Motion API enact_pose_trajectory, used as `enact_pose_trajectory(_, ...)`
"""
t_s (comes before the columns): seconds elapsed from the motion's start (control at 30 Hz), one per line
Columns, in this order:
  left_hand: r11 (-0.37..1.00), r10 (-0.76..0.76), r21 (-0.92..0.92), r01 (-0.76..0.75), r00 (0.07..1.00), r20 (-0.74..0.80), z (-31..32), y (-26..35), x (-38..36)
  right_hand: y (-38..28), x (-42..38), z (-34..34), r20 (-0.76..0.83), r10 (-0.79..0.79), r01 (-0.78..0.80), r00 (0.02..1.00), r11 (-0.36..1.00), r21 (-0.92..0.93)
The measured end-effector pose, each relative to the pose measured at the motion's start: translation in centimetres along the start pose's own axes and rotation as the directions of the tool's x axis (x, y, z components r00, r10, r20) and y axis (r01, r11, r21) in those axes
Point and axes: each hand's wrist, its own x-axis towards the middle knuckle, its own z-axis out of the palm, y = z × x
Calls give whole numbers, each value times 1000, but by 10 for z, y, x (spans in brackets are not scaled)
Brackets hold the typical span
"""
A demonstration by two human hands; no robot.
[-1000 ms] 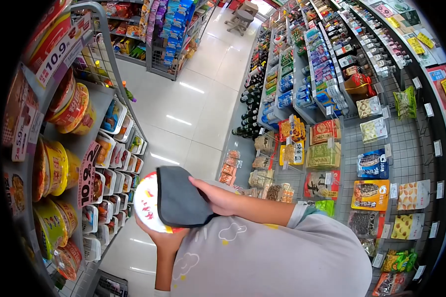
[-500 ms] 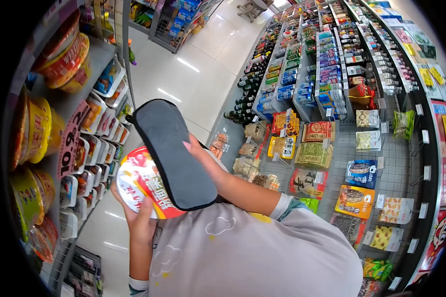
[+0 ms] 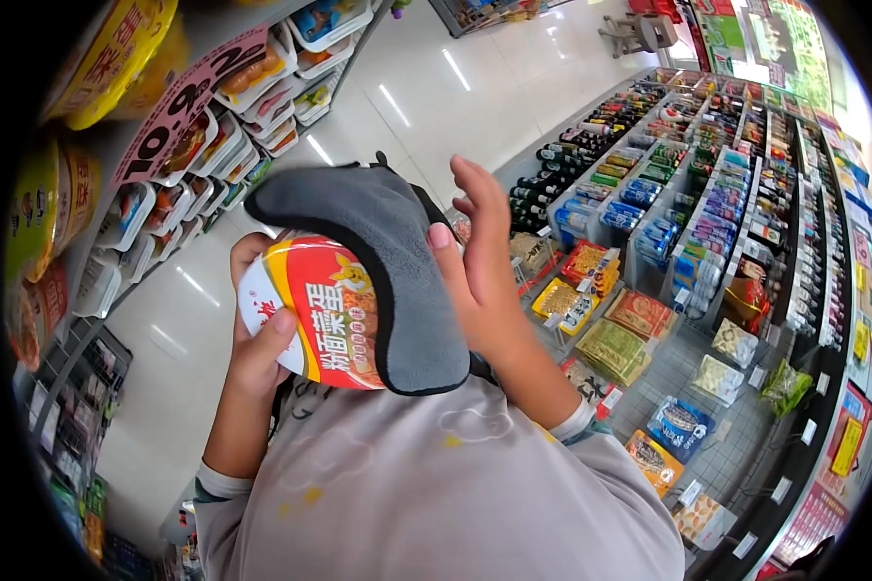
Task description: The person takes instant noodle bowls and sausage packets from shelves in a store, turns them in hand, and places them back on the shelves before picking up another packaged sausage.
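My left hand (image 3: 259, 334) grips a round instant noodle bowl (image 3: 331, 320) by its side, thumb on the lid. The bowl is tilted, its red, white and yellow lid with Chinese characters facing me. A grey plush cloth pad (image 3: 412, 281) with black edging covers the lid's right part, its upper end bent over to the left. My right hand (image 3: 484, 266) is at the pad's right edge. Its thumb touches the grey fabric, while the fingers stretch upward, apart from the thumb. Whether a strap links this hand to the pad is hidden.
A shelf on my left bears noodle bowls (image 3: 53, 208), a pink price tag (image 3: 192, 102) and white packaged trays (image 3: 199, 145). To my right stands a rack of bottles and cans (image 3: 664, 208), with snack packets (image 3: 630, 334) nearer me. A stool (image 3: 639, 34) stands beyond the tiled floor (image 3: 436, 97).
The view has shifted, moving the shelf left and the rack right. The pad has gone from lying straight to bent. My right hand's fingers have come out from behind it and stretched upward.
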Motion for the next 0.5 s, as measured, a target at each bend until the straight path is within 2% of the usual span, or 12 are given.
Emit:
enact_pose_trajectory(0.07, 1000, -15, -3, 15, 1000, -14, 0, 3, -1, 1, -1, -2, -47, -12, 15, 999, 998, 64)
enact_pose_trajectory(0.13, 999, -31, -11, 31, 999, -18, -3, 2, 1, 9, -1, -8, 158, -136, 114, 978, 983, 144)
enact_pose_trajectory(0.17, 999, -27, 31, 26, 999, 36, -6, 1, 1, 6, 1, -10, 238, -127, 84, 963, 979, 184)
enact_pose_trajectory(0.27, 989, 28, 136, -52, 985, 169, -2, 1, 7, 2, 5, -13, 289, -184, 102, 939, 955, 277)
enact_pose_trajectory(0.3, 989, 28, 139, -56, 980, 199, 0, 4, 8, 0, 7, -11, 355, -171, 53, 919, 947, 318)
enact_pose_trajectory(0.43, 976, 15, 202, -80, 952, 307, -8, 10, 14, -1, 14, -3, 383, -144, -1, 913, 936, 353)
enact_pose_trajectory(0.5, 974, 13, 213, -82, 951, 309, -5, 16, 17, -2, 20, -1, 453, -132, -24, 882, 946, 322)
